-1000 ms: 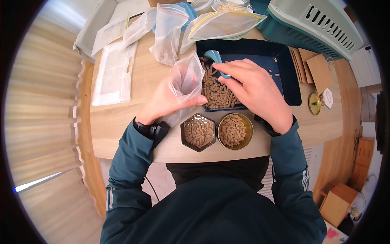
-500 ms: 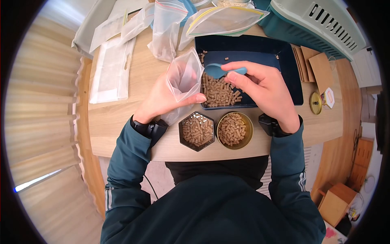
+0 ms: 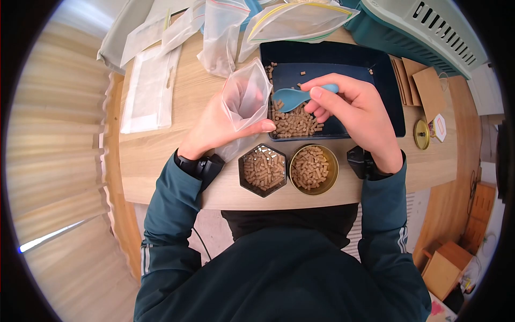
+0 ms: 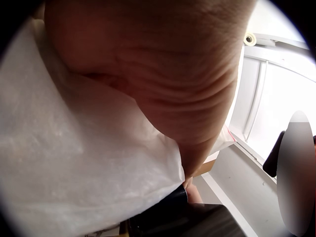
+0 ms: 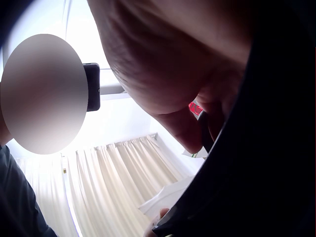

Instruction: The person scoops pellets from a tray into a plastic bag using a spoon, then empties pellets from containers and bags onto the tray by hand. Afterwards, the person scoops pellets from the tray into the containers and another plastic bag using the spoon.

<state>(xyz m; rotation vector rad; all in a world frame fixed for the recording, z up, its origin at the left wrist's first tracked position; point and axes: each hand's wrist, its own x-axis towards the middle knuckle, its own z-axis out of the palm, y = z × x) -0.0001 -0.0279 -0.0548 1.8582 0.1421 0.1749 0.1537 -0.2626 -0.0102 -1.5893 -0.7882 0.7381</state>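
Note:
In the head view my left hand (image 3: 212,126) holds an upright frosted plastic bag (image 3: 249,91), its mouth spread open, thumb along the near side. The same bag (image 4: 89,163) fills the lower left of the left wrist view, beside the palm. My right hand (image 3: 359,110) pinches the handle of a blue scoop (image 3: 292,100) between thumb and fingers. The scoop's bowl points left toward the bag, over a heap of brown pellets (image 3: 298,124) in a dark blue tray (image 3: 322,49); a few pellets show at its tip. In the right wrist view the scoop is hidden.
Nearer me stand a hexagonal container (image 3: 241,174) and a round gold tin (image 3: 336,169), both with pellets. More plastic bags (image 3: 222,45) lie beyond the left hand. To the right are folded brown paper bags (image 3: 426,88), a gold lid (image 3: 421,134) and a pet carrier (image 3: 418,43).
My right hand has drawn the scoop back from the tray's left end, rightward and toward me, and its handle now points right. The left hand still holds the bag in nearly the same place.

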